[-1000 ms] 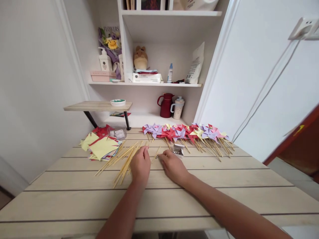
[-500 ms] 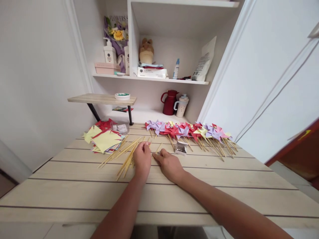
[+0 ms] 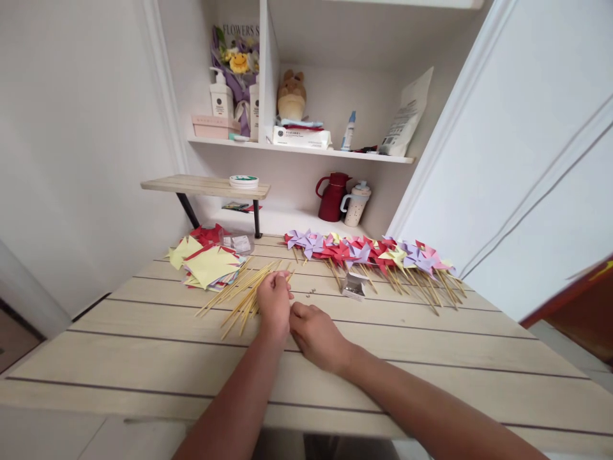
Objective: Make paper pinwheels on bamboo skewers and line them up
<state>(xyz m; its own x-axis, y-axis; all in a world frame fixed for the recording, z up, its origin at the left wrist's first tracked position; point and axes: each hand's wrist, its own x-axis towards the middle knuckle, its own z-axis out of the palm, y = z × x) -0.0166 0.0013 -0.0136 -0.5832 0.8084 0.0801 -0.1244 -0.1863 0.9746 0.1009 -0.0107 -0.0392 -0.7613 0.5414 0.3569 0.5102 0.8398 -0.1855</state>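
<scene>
My left hand (image 3: 274,299) is closed, its fingers curled at the right side of a loose heap of thin wooden sticks (image 3: 234,295). What its fingers hold, if anything, is hidden. Close beside it, my right hand (image 3: 316,335) rests low over the table with thumb and fingers pressed together; I cannot make out what is between them. A few tiny metal pieces (image 3: 311,293) lie just beyond the right hand. Farther right stands a small open box (image 3: 354,286) with small metallic bits inside.
Paper pinwheels (image 3: 359,250) on sticks lie in a row along the table's back. Yellow and red cut paper sheets (image 3: 211,267) are piled at the left, beside a clear plastic container (image 3: 237,242). Behind are a small raised shelf (image 3: 201,185), a red jug (image 3: 332,197) and a speckled cup (image 3: 355,206).
My right hand has drawn down and slightly left, its fingers curling in. A stick seen by it earlier no longer shows there. The view has shifted slightly, moving the background right.
</scene>
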